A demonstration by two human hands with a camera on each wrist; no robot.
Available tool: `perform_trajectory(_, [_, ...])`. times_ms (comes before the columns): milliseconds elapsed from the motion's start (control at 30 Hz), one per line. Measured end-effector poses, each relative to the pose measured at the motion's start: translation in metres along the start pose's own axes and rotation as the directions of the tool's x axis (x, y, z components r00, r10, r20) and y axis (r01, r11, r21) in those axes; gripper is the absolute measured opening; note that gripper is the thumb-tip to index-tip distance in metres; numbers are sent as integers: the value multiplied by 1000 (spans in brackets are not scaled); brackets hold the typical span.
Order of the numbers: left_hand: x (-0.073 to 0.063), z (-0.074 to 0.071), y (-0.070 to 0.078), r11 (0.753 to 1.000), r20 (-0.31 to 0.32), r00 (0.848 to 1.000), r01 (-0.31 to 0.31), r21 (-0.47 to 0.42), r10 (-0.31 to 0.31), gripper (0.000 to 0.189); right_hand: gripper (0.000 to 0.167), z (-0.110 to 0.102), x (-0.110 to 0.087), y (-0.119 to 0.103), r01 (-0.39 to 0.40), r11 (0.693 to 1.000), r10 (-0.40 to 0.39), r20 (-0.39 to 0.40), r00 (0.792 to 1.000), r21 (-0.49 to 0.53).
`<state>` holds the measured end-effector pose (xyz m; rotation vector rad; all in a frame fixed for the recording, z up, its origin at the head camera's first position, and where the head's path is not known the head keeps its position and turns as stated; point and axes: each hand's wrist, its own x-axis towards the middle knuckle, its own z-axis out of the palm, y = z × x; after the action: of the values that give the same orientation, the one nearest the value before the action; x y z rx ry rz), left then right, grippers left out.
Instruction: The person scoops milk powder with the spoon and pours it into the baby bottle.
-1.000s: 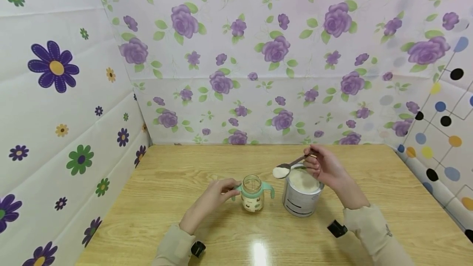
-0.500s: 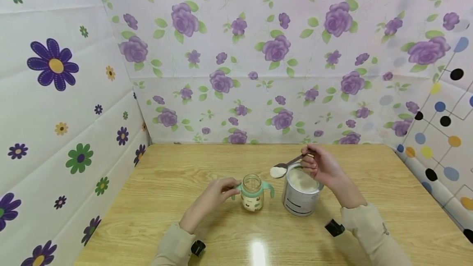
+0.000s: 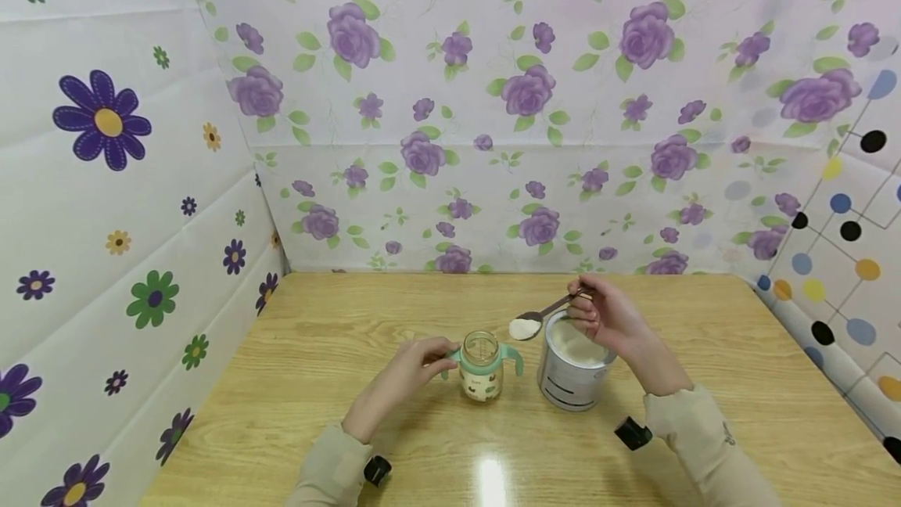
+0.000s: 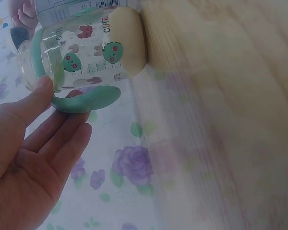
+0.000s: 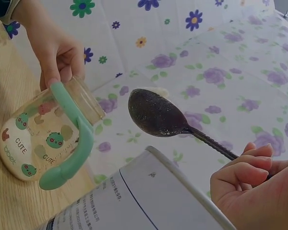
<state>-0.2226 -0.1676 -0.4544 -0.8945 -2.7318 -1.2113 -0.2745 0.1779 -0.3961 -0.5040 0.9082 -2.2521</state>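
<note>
A clear baby bottle (image 3: 482, 382) with a green two-handled collar stands uncapped on the table, pale contents in its bottom. My left hand (image 3: 418, 366) pinches the bottle's left green handle (image 4: 86, 100) between thumb and fingers. In my right hand (image 3: 608, 319) is a dark metal spoon (image 5: 156, 115), gripped by its handle and heaped with white powder (image 3: 524, 328). The spoon's bowl hangs in the air between the bottle and an open silver can (image 3: 573, 382), a little right of the bottle's mouth. Pale powder (image 3: 579, 344) fills the can, partly covered by the right hand.
The wood table (image 3: 338, 319) carries the bottle and can near its middle. Behind it hangs a rose-patterned cloth (image 3: 450, 100); a daisy-patterned cloth (image 3: 105, 202) is at the left and a dotted one (image 3: 845, 257) at the right. A small black device (image 3: 633, 433) sits at the right wrist.
My right hand has drifted slightly left, bringing the loaded spoon from beside the can's rim closer to the bottle's mouth. The left hand, bottle and can have stayed in place.
</note>
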Motion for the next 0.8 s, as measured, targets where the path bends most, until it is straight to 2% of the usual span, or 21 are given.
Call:
perform_trajectory(167, [1,0,1,1000,-2,1000,8,-1,-8,24,59,0,1,0,-4,1000,4,-13,1000,-10])
perform_trajectory(400, [1,1,0,1000,-3,1000,-12,9,12,25,56,2,1,2,-12,1000,11,-53,999,-6])
perform_trajectory(800, [0,-1,3,1000,8,1000,3,-1,-3,26,53,4,3,5,-20,1000,19,-58,998,-20])
